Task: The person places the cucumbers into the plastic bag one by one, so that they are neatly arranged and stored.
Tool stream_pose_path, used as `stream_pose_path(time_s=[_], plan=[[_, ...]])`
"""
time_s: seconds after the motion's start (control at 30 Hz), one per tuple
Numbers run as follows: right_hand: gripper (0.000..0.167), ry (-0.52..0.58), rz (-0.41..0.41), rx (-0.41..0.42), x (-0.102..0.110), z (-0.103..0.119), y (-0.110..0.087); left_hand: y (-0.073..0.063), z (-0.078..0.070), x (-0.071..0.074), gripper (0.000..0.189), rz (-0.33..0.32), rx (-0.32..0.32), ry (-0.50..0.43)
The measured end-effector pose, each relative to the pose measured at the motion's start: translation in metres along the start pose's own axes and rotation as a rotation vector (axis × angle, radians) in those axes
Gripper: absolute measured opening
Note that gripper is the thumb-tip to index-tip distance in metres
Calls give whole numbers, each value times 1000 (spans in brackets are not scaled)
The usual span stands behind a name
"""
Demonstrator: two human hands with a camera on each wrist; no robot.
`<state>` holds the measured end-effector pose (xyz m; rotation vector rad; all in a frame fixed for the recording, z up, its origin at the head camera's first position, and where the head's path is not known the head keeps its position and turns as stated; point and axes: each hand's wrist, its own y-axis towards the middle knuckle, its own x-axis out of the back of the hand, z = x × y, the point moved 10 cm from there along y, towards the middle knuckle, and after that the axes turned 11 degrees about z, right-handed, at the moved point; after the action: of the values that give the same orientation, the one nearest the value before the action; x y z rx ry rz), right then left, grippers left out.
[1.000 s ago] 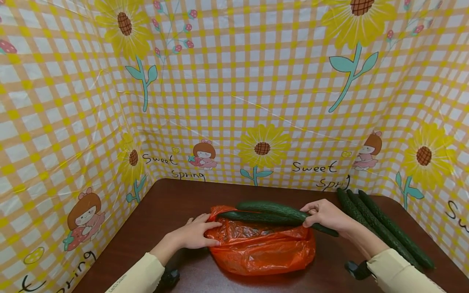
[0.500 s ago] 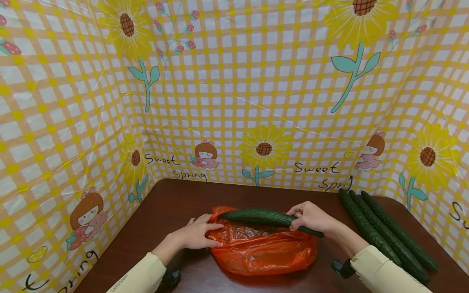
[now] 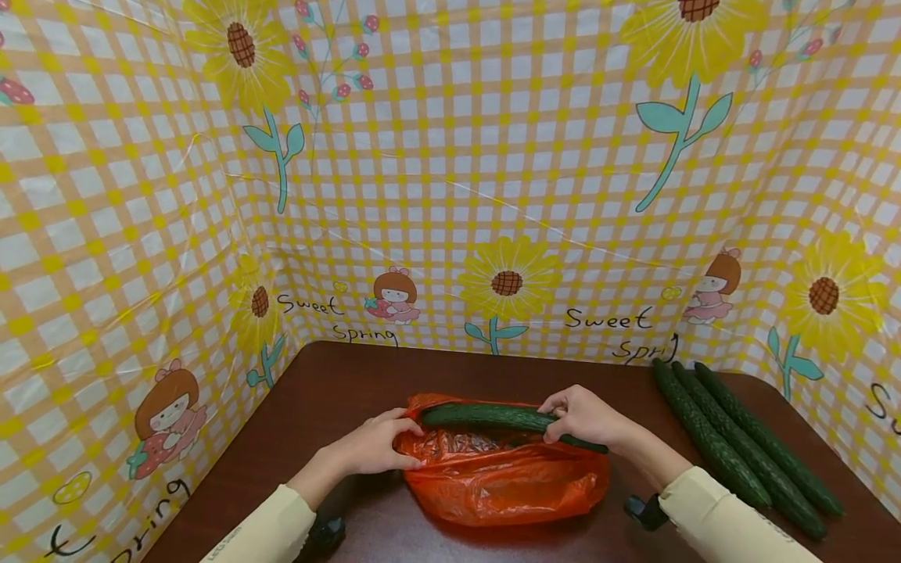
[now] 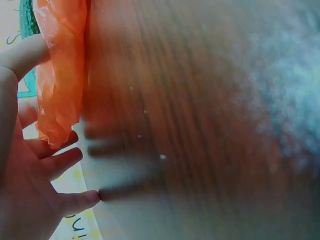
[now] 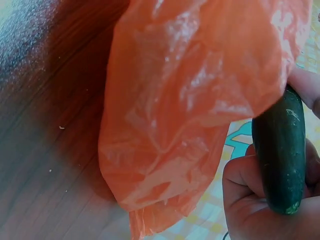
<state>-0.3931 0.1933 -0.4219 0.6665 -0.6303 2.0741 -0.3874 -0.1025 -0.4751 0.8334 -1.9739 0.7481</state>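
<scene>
Evidently, your work stood partway. The cucumber (image 3: 482, 414) lay along the far side of the orange-red plastic bag (image 3: 514, 489), its left end within the bag's mouth and its right end sticking out past the rim, so that piece seemed not yet finished. Three other cucumbers (image 3: 746, 446) lay side by side on the brown tabletop (image 3: 352, 367), to the right and well apart from the bag; by the look of things, nothing was being done with them. Whether anything else sat inside the bag you could not tell, since its opening showed only crumpled, dark film.

Your right hand (image 3: 580, 418) pinched the cucumber near its right end, thumb on the near side and fingers on the far side. Your left hand (image 3: 376, 446) was spread, its fingers apart and touching the bag at the left of the mouth.

The cucumber was long, dark green and slightly curved, with a soft sheen; the right wrist view showed a rounded end with a pale tip and a light scuff. The bag looked thin, shiny and wrinkled, slumped low and bulging toward you.
</scene>
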Motion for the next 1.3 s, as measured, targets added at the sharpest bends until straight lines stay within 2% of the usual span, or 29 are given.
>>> stream_pose_path(time_s=[0.17,0.33,0.67,0.9,1.17,1.3], plan=[[42,-7,11,15,-2,0,2,-1,1,3,56,-34,24,25],[42,-24,20,11,-4,0,4,0,4,0,59,-36,48,76],[43,-33,52,33,-5,9,15,1,0,-3,59,-27,11,100],[42,-61,109,77,-6,16,22,-1,1,0,63,-26,18,61],[44,-163,211,112,-16,15,28,-1,-3,0,66,-13,-4,64],[42,-227,235,83,-23,14,31,0,-2,-1,67,-4,0,54]])
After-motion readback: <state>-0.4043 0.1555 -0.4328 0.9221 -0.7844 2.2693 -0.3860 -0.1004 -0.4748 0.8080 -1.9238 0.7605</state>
